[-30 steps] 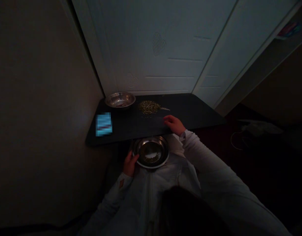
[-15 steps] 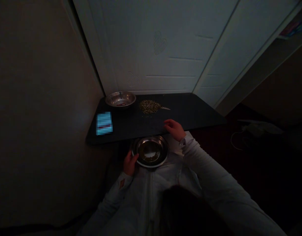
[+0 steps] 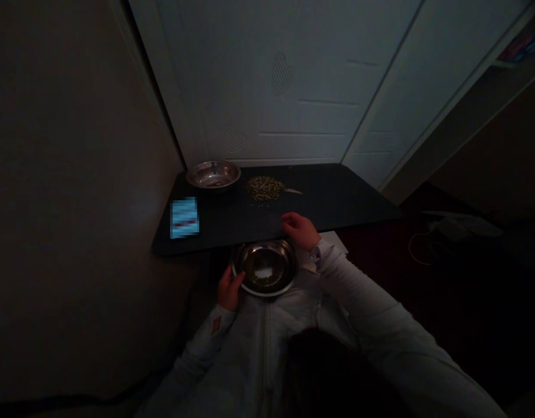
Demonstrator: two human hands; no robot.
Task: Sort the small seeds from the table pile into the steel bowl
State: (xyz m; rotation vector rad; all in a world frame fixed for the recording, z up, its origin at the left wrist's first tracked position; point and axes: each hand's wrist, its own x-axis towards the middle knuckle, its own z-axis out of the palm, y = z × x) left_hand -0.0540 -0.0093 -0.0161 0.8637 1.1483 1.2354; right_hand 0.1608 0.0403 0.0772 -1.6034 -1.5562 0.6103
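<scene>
Gripped at its left rim by my left hand point(image 3: 230, 288), a shiny metal bowl point(image 3: 288, 283) rests at my lap, just below the table's front edge. Small greenish bits lie in its bottom. My right hand point(image 3: 302, 230) is over the table's front edge, up and to the right of that bowl; its fingers are curled together, and whatever may be between them is too small and dark to make out. Beyond it, a heap of small green and pale seeds or grains point(image 3: 266, 188) sits on the dark table point(image 3: 332, 197), with a pale, thin pointed piece point(image 3: 294, 191) at its right side.
A second metal bowl point(image 3: 214, 176) stands at the table's back left. In front of it lies a small blue rectangular item point(image 3: 184, 217), blurred out. White panels point(image 3: 267, 75) rise behind the table, and a brown wall point(image 3: 75, 203) is on the left. A pale cable point(image 3: 413, 251) trails at the right.
My right hand has shifted a little left and slightly down, toward the bowl at my lap. My left hand keeps its grip on that bowl, nearly still.
</scene>
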